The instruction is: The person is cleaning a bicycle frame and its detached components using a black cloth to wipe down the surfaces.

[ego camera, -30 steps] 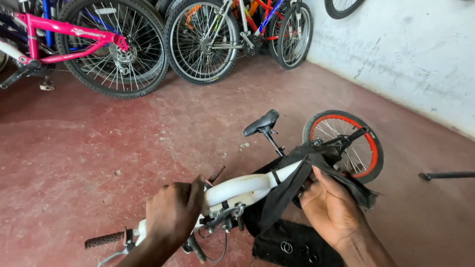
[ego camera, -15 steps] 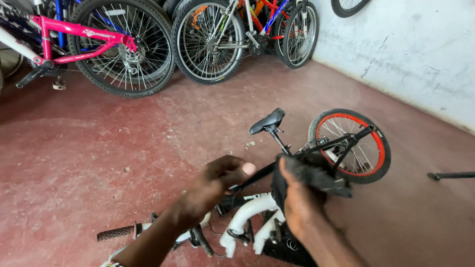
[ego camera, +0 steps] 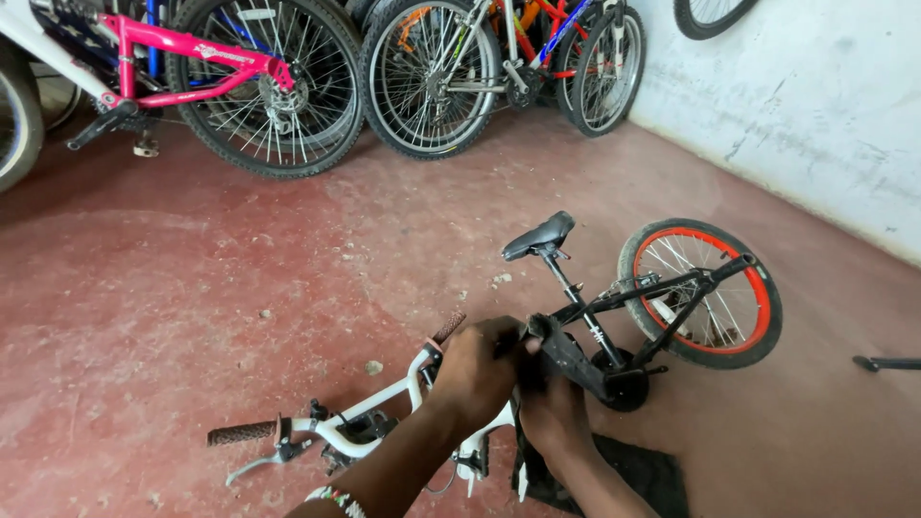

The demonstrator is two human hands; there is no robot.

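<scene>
Soft, even daylight fills the frame, brightest on the pale wall (ego camera: pixel 815 105) at the upper right, so the light perhaps comes from that side, though no source shows. Shadows are faint and blurred: a dim patch lies on the red floor (ego camera: pixel 192 288) under the parked bicycles (ego camera: pixel 288 86) along the top edge. Focus is sharp across the middle, without glare, while the wide lens bends the wheels near the upper corners and the forearms at the bottom edge look slightly soft.

White handlebars (ego camera: pixel 365 417), black saddle (ego camera: pixel 539 236), orange-rimmed wheel (ego camera: pixel 700 293), pink bicycle frame (ego camera: pixel 192 62).
</scene>
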